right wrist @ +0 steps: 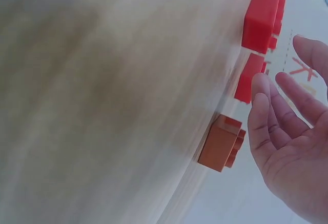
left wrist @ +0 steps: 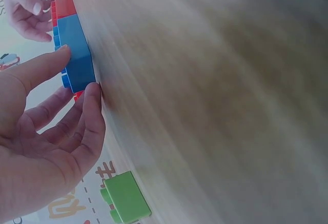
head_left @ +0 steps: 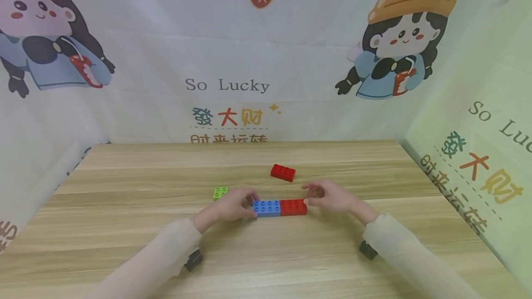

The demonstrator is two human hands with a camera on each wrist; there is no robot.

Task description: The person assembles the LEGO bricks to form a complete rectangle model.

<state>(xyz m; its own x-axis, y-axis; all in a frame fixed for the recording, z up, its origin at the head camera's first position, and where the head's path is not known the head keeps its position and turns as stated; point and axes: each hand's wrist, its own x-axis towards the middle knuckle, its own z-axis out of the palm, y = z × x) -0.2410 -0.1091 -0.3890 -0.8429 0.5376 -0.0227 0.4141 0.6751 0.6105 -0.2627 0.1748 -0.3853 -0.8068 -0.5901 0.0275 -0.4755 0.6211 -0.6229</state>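
Observation:
A blue building brick [head_left: 267, 208] and a red building brick [head_left: 293, 207] lie end to end on the table, studs up, their ends meeting. My left hand [head_left: 236, 204] holds the blue brick by its left end, thumb and fingers about it; the left wrist view also shows the thumb on the blue brick [left wrist: 76, 55]. Beside the red brick's right end is my right hand [head_left: 330, 196], its fingers loosely bent. In the right wrist view a gap shows between that hand [right wrist: 292, 126] and the red brick [right wrist: 261, 19], with nothing in its grasp.
Farther back on the wooden table [head_left: 174, 165] lies another red brick [head_left: 283, 172]. A light green brick [head_left: 220, 193] sits behind the left hand, partly covered. The right wrist view shows an orange brick [right wrist: 221, 144] near the right hand. Printed cloth [head_left: 307, 59] hangs around the table.

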